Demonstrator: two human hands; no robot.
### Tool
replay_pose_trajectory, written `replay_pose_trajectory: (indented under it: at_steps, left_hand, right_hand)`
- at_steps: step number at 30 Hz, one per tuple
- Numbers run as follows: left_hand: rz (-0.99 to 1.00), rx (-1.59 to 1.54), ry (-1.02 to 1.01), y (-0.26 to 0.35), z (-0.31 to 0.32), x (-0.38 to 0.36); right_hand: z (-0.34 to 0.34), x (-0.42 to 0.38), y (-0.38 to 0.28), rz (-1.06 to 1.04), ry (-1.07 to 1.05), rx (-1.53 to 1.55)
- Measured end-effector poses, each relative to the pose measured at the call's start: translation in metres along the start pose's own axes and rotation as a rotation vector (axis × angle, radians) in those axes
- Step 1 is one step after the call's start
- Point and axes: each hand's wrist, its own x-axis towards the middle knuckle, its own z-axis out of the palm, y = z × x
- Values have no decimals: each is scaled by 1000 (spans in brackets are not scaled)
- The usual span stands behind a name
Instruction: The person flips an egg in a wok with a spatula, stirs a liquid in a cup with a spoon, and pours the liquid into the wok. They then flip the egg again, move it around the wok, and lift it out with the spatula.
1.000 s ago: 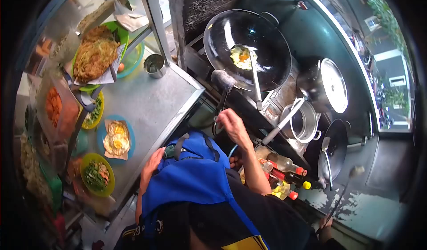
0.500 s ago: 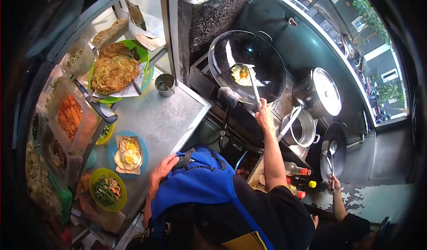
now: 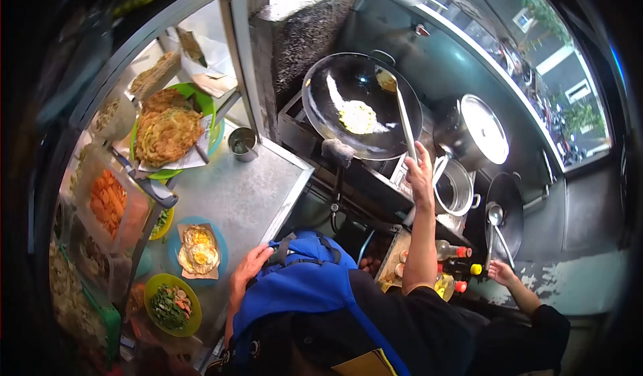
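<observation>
My right hand (image 3: pixel 420 172) is closed around the handle of a wok spatula (image 3: pixel 406 123). The spatula's blade rests against the far right wall of a large black wok (image 3: pixel 321 115). A fried egg (image 3: pixel 358 117) lies in the wok, apart from the blade. My left hand (image 3: pixel 249 267) rests by the metal counter's edge, against the blue apron (image 3: pixel 288 289), its fingers stretched out and holding nothing visible. Nearest to it is a blue plate (image 3: pixel 175 250) with two fried eggs (image 3: pixel 199 250) on brown paper.
A green bowl (image 3: pixel 189 306) holds chopped greens. Fritters (image 3: pixel 169 128) and a metal cup (image 3: pixel 242 143) stand farther back. Right of the wok are a lidded pot (image 3: pixel 462 131), an open pot (image 3: pixel 455 188) and sauce bottles (image 3: pixel 447 250). Another person's hand (image 3: pixel 502 272) is near ladles (image 3: pixel 494 216).
The spatula has moved off the egg to the wok's far right side, and my right hand has shifted right. The other person's hand has opened beside the ladles. My left hand stays by the counter.
</observation>
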Motion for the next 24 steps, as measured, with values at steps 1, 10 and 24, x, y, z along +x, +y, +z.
replay_pose_trajectory:
  at_steps: [1, 10, 24]
  left_hand:
    - [16, 4, 12, 2, 0, 2]
    - [119, -117, -96, 35, 1, 35]
    - [193, -228, -191, 72, 8, 58]
  right_hand:
    - [-8, -7, -1, 52, 4, 154]
    - [-43, -140, -42, -14, 289, 699]
    - [-104, -171, 13, 123, 447, 1278]
